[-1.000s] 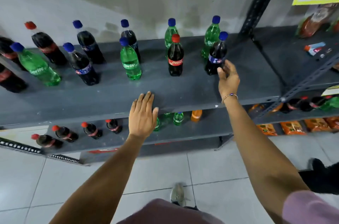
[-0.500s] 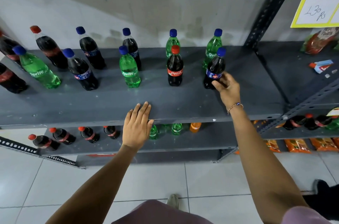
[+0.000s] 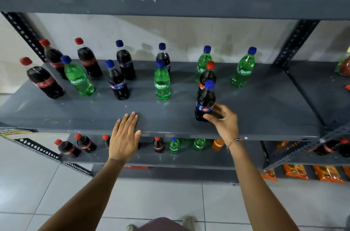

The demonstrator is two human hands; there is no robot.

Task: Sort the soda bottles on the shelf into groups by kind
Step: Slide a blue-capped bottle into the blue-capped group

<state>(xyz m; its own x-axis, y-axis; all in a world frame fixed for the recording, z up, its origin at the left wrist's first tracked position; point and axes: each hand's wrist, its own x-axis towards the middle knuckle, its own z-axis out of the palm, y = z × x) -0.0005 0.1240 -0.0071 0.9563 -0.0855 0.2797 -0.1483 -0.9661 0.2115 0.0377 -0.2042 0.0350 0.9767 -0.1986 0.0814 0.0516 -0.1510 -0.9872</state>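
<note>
right hand (image 3: 224, 120) wrapped round full pepsi bottle (image 3: 205, 102) at label; likely heavy, slick; best gripped mid-body.

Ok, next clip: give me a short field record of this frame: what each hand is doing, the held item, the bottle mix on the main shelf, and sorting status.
right hand: gripping the lower body of a dark cola bottle with a blue cap, near the shelf's front edge
left hand: flat on the front edge of the grey shelf, holding nothing
behind held bottle: red-capped cola bottle
main shelf mix: red-capped colas, blue-capped colas, green Sprite bottles, interleaved
sorting status: kinds not yet grouped
</note>
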